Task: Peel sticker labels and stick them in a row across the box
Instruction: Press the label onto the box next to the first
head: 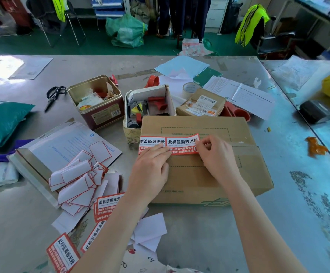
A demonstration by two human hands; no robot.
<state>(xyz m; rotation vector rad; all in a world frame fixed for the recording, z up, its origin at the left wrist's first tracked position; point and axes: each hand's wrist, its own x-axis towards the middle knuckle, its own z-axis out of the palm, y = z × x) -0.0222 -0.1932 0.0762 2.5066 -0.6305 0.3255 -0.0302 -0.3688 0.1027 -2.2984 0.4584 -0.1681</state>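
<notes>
A flat brown cardboard box (pixel 209 174) lies on the table in front of me. Two red-and-white sticker labels sit side by side along its top left: the first label (pixel 152 141) at the left edge, the second label (pixel 181 142) right of it. My left hand (pixel 150 170) presses flat fingers on the lower edges of both labels. My right hand (pixel 217 154) pinches the second label's right end, which looks slightly lifted off the box. More unpeeled labels (pixel 109 203) lie near my left forearm.
A pile of peeled backing papers (pixel 77 182) lies left of the box on an envelope (pixel 65 146). Behind the box stand a gold tin (pixel 95 101), a small open carton of tools (pixel 148 107) and a labelled parcel (pixel 201 105). Scissors (pixel 54 95) lie far left.
</notes>
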